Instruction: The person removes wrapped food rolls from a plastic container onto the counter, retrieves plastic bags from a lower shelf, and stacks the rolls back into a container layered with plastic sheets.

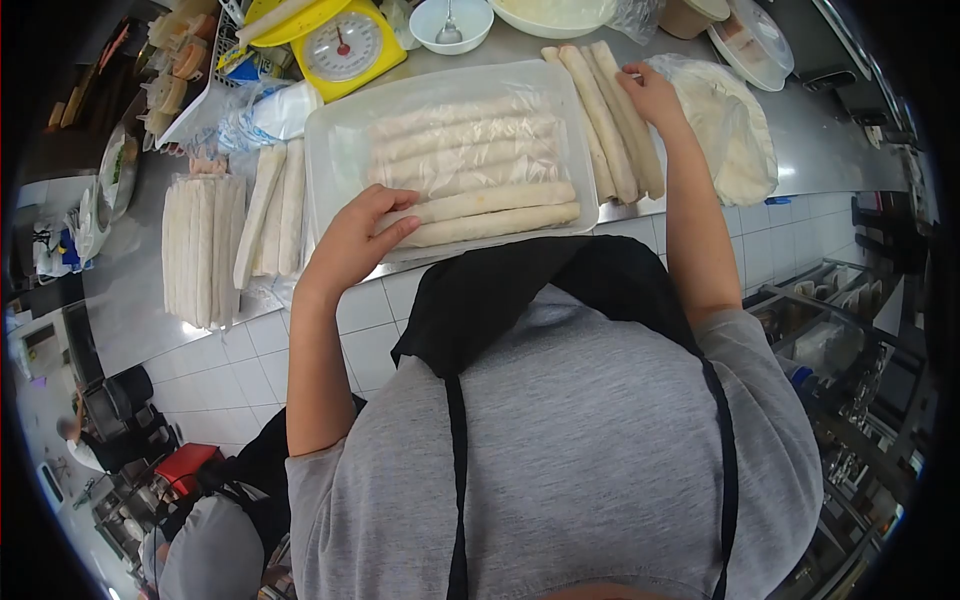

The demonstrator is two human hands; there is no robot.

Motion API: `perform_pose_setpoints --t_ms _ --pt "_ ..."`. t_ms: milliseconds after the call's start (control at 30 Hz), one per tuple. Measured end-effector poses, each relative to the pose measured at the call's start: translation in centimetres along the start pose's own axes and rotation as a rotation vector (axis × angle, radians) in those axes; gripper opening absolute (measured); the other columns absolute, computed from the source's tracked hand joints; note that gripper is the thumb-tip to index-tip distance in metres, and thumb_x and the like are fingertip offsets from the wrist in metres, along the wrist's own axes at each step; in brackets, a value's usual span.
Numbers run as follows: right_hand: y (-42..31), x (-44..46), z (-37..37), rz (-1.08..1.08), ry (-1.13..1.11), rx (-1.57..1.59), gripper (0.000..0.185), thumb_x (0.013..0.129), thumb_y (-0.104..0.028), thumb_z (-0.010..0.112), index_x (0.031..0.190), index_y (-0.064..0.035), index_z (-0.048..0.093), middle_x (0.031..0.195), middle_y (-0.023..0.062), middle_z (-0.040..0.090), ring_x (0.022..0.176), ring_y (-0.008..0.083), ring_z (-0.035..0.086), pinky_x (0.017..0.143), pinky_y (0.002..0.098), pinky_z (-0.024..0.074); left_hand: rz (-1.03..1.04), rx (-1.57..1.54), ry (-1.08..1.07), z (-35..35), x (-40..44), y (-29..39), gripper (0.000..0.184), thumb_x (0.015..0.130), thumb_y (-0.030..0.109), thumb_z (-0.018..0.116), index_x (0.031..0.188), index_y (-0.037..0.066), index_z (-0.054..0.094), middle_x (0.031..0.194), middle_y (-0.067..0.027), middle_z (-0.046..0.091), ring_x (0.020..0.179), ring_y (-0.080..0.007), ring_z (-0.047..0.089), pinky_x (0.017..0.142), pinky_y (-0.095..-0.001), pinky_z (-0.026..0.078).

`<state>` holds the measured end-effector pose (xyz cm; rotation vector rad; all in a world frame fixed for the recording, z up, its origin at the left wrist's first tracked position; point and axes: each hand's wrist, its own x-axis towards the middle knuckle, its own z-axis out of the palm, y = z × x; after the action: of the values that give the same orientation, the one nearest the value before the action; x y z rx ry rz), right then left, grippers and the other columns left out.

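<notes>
A translucent plastic tray [318, 150] holds several long pale uncooked rolls. A clear plastic sheet [465, 140] covers those farther back, and two uncovered rolls [490, 224] lie along the near side. At their left ends is my left hand [365, 235], thumb and forefinger apart, touching the roll ends. My right hand [652, 95] is at the far end of a stack of similar rolls [600, 130] just right of the tray. Its fingers are bent over the rightmost roll [628, 125]; the thumb is mostly hidden.
More rolls [203, 250] lie left of the tray. Behind stand a yellow dial scale [385, 45] and a white bowl with a spoon [470, 35]. Pale round wrappers in plastic [735, 140] lie at right. Another person [215, 545] is at lower left.
</notes>
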<state>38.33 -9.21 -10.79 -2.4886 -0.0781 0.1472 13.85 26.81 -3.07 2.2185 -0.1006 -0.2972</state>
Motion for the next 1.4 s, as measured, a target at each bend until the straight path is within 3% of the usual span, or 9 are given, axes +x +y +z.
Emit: perform_pose_setpoints --t_ms 233,400,600,667,800,967,1033,1133,1400 --pt "0.8 -1.3 -0.1 -0.029 0.003 -0.149 0.065 0.073 -0.048 0.067 0.116 -0.0011 0.056 0.104 0.0198 0.063 0.096 0.0305 0.062 0.082 0.0359 0.0475 -0.001 0.013 -0.007 0.0 0.1 0.1 0.032 0.085 0.024 0.062 0.108 0.001 0.06 0.096 -0.0121 0.058 0.093 -0.0246 0.057 0.083 -0.0309 0.044" --pt "-2.5 -3.8 -3.3 -0.09 -0.138 0.391 0.041 0.079 -0.028 0.069 0.108 -0.0026 0.057 0.086 0.004 0.061 0.077 0.0108 0.057 0.071 0.026 0.0454 -0.005 0.001 -0.005 0.0 0.1 0.2 0.033 0.085 0.024 0.061 0.108 0.001 0.06 0.096 -0.012 0.058 0.093 -0.0247 0.057 0.083 -0.0309 0.044" --pt "-13.5 -8.4 -9.4 -0.448 -0.147 0.61 0.035 0.081 -0.025 0.068 0.107 -0.0046 0.057 0.084 -0.001 0.058 0.077 0.0072 0.054 0.072 0.0232 0.0436 -0.034 0.026 -0.031 -0.3 0.1 0.7 0.033 0.086 0.022 0.061 0.11 0.0 0.059 0.096 -0.0112 0.058 0.095 -0.0226 0.056 0.086 -0.0297 0.043" --pt "-16.7 -9.2 -10.0 -0.642 -0.129 0.898 0.036 0.082 -0.011 0.066 0.113 -0.0008 0.052 0.095 0.0097 0.063 0.08 0.0146 0.062 0.074 0.0273 0.0506 -0.054 0.029 -0.047 -0.3 0.1 0.8 0.032 0.086 0.02 0.061 0.11 -0.001 0.058 0.097 -0.0103 0.058 0.097 -0.0196 0.055 0.088 -0.0285 0.041" --pt "-19.4 -8.7 -7.1 -0.653 -0.273 1.071 0.035 0.083 -0.011 0.066 0.113 -0.0015 0.051 0.091 0.0045 0.061 0.077 0.0112 0.06 0.071 0.0242 0.0487 -0.055 0.034 -0.028 -0.3 -0.1 0.7 0.031 0.086 0.02 0.06 0.11 -0.001 0.059 0.098 -0.0105 0.059 0.096 -0.0206 0.056 0.087 -0.0291 0.042" --pt "-18.6 -7.1 -1.9 -0.648 -0.528 0.846 0.03 0.083 -0.011 0.065 0.109 -0.0041 0.052 0.091 0.0018 0.061 0.079 0.0084 0.059 0.069 0.0216 0.0473 -0.041 0.056 -0.024 -0.3 -0.1 0.4 0.03 0.086 0.02 0.06 0.109 0.0 0.059 0.098 -0.0105 0.06 0.096 -0.0213 0.056 0.087 -0.0299 0.042" --pt "-18.9 -7.5 -0.5 -0.816 -0.507 0.476 0.038 0.08 -0.028 0.069 0.108 -0.0044 0.057 0.084 0.0022 0.059 0.077 0.0107 0.055 0.073 0.0243 0.0439 -0.04 0.058 -0.013 -0.2 -0.1 0.3 0.03 0.085 0.019 0.061 0.109 0.0 0.06 0.1 -0.011 0.06 0.097 -0.0218 0.057 0.087 -0.0304 0.042" --pt "-19.7 -7.5 1.7 -0.797 -0.696 0.158 0.041 0.078 -0.03 0.07 0.107 -0.004 0.057 0.086 0.0069 0.061 0.078 0.0154 0.057 0.075 0.0272 0.0453 -0.051 0.009 0.024 -0.1 -0.3 0.0 0.029 0.085 0.018 0.062 0.108 0.001 0.06 0.097 -0.0109 0.06 0.096 -0.0222 0.057 0.086 -0.0307 0.043" --pt "-19.4 -9.4 7.9 -0.774 -0.951 -0.034 0.034 0.081 -0.021 0.063 0.109 -0.0021 0.059 0.099 0.0148 0.064 0.089 0.0259 0.061 0.08 0.0344 0.0478 -0.251 0.369 0.204 -2.3 -1.1 2.8 0.026 0.083 0.016 0.062 0.104 0.001 0.059 0.093 -0.0137 0.058 0.093 -0.027 0.057 0.082 -0.0331 0.043"
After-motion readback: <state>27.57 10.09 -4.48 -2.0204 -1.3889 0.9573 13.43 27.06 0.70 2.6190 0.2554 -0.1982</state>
